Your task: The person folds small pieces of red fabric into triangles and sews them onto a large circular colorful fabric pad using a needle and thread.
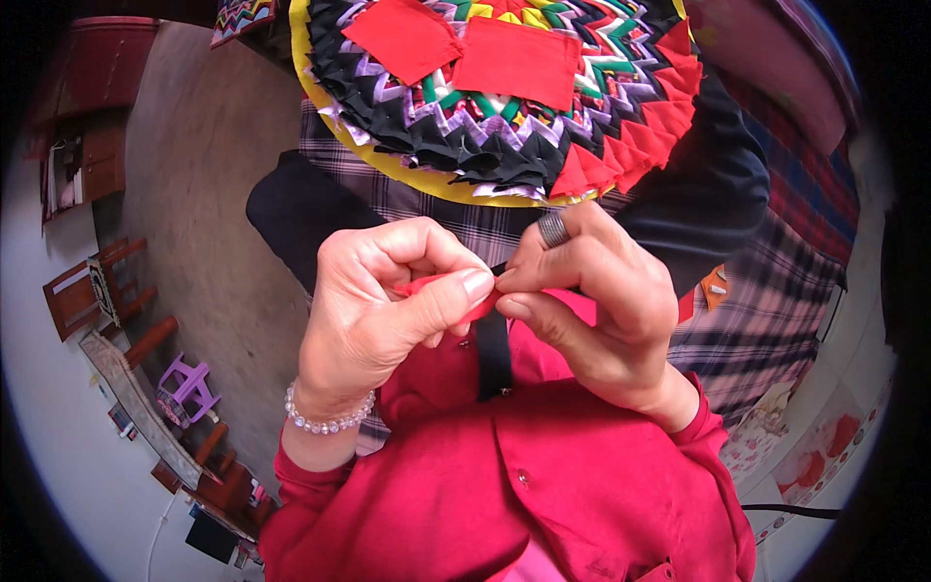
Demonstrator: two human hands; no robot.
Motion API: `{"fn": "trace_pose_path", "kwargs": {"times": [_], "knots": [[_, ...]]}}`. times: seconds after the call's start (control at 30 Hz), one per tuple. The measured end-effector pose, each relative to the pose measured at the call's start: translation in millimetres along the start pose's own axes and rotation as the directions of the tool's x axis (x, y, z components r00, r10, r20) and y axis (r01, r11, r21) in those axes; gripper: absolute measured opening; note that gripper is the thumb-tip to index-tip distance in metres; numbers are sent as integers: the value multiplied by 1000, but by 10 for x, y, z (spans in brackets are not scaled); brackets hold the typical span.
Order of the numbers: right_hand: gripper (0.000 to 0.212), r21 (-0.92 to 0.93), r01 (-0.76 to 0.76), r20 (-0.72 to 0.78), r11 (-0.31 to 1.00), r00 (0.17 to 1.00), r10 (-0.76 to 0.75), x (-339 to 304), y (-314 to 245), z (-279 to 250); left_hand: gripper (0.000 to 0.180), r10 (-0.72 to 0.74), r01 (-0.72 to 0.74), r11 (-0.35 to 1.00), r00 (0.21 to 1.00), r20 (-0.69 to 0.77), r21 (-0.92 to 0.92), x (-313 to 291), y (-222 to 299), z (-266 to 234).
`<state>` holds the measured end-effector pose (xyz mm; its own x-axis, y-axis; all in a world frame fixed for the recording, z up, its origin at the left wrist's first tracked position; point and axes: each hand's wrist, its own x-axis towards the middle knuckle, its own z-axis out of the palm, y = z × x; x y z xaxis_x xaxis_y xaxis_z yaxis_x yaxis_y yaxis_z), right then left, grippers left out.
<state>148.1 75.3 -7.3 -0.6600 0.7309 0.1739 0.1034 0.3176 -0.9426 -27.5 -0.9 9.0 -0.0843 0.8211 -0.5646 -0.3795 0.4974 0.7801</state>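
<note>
My left hand, with a clear bead bracelet at the wrist, pinches a small piece of red cloth between thumb and curled fingers. The tips of my right hand meet my left thumb at the cloth's edge and are closed there; any needle or thread is too small to see. A dark metal band sits on one right finger. Just beyond both hands lies a round patchwork mat with folded points in black, lilac, green and red and a yellow rim. Two flat red cloth pieces rest on it.
The mat lies over my lap, beside plaid cloth. An orange scrap lies to the right. At the left stand a purple plastic stool, wooden furniture and a wall cabinet. A dark cord runs at the lower right.
</note>
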Motion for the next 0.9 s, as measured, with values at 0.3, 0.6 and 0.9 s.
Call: {"fn": "trace_pose_path", "kwargs": {"times": [0.3,0.6,0.9], "knots": [[15,423,-324,106,846,945,309,-90,7,-8,8,-63,50,996,983,174,78,37,64,-31],[9,227,-306,65,925,952,299,-134,-2,-11,5,253,-317,814,948,194,487,21,92,0],[9,536,-465,75,704,857,509,-199,31,62,10,512,-520,610,835,203,598,14,82,90]]}}
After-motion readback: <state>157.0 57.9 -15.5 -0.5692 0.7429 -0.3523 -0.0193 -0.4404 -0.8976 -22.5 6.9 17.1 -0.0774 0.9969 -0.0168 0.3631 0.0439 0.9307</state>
